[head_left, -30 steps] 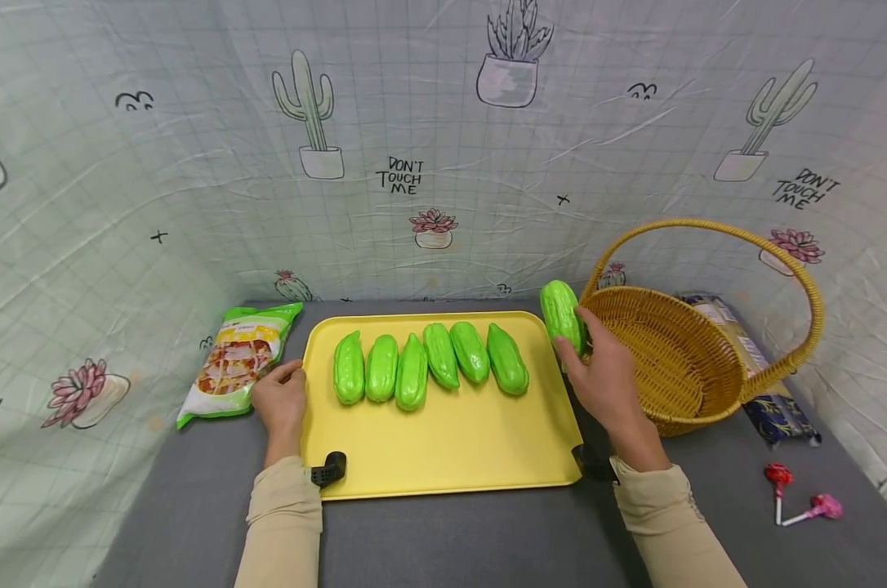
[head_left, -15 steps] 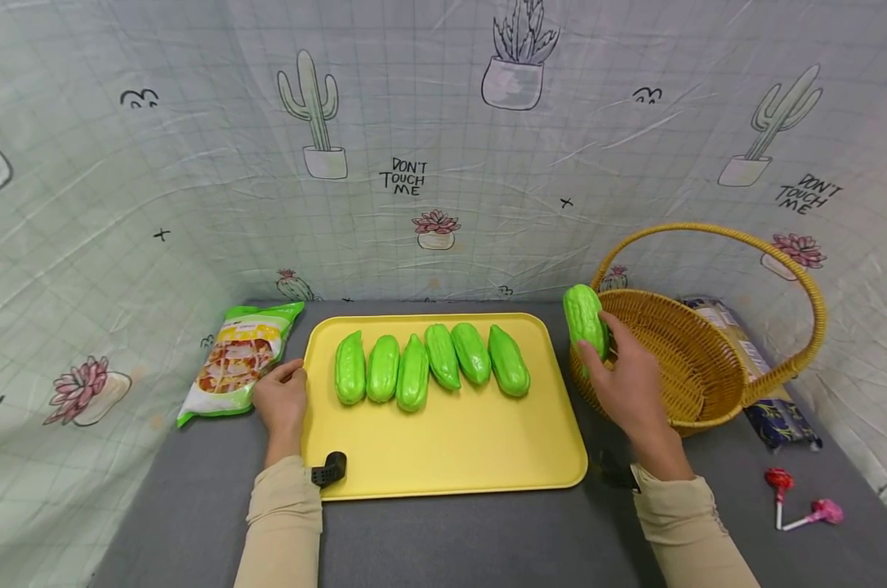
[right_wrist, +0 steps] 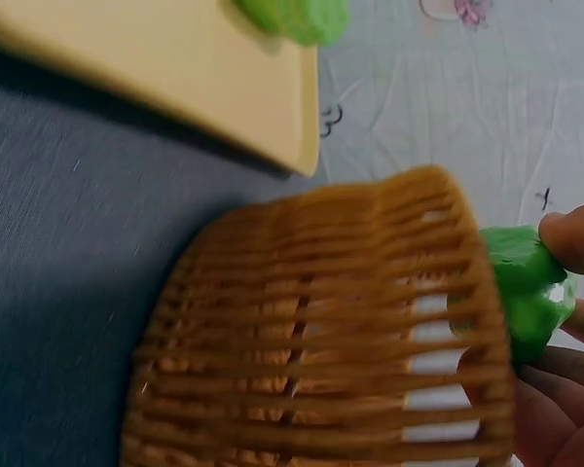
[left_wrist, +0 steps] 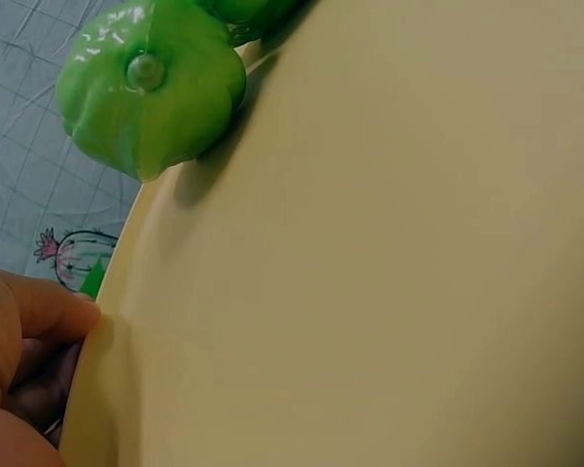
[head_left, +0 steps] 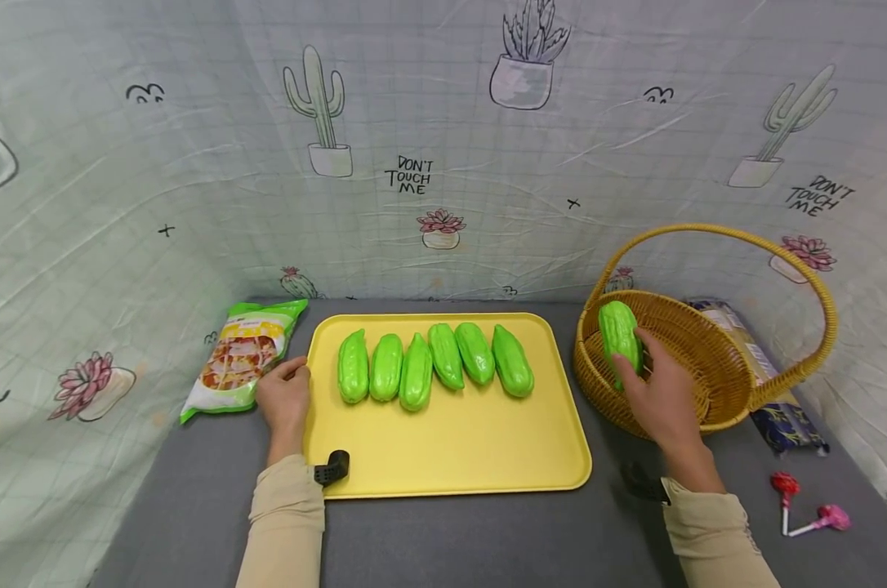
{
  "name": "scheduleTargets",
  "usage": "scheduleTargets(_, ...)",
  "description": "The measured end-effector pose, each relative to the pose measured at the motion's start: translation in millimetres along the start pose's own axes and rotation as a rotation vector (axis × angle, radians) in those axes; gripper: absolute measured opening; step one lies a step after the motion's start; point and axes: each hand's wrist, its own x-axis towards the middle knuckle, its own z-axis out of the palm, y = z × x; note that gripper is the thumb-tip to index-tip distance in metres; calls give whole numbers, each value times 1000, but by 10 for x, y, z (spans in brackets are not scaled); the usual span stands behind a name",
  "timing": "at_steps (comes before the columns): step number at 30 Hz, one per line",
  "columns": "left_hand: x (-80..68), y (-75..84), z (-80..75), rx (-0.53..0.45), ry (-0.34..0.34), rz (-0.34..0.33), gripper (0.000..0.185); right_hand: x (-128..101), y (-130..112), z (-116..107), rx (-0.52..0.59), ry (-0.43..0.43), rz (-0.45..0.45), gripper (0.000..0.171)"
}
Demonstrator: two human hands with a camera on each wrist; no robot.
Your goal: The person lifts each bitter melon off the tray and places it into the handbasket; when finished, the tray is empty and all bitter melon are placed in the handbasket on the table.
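Six green gourds (head_left: 416, 371) lie on a tray (head_left: 473, 445).

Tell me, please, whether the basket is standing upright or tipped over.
Upright: in the head view, the basket has its mouth facing up and its handle arching overhead.

Head cam's high over the desk (head_left: 473, 543), facing forward and down at the whole tray (head_left: 451, 453). Left wrist cam's super close, looking along its left edge; right wrist cam's right up by the basket (right_wrist: 399, 204), sharing the tray's far right corner with head.
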Motion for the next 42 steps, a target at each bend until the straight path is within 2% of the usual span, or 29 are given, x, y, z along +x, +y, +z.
scheduleTargets(10,6,10,1,-8,13,4,28,11,152,-33,-47,15,29,62)
scheduleTargets(19,29,15,11,7,4,16,29,55,346,-89,-67,-28,123,64)
scheduleTargets(29,-6,37,-10,-1,-10,16,29,149,503,-207,-115,-41,126,62)
scheduleTargets(35,-7,36,7,7,-6,11,29,209,636,-278,-142,-91,116,66)
scheduleTargets(42,-3,12,16,13,5,9,29,298,766,-342,-174,-154,156,71)
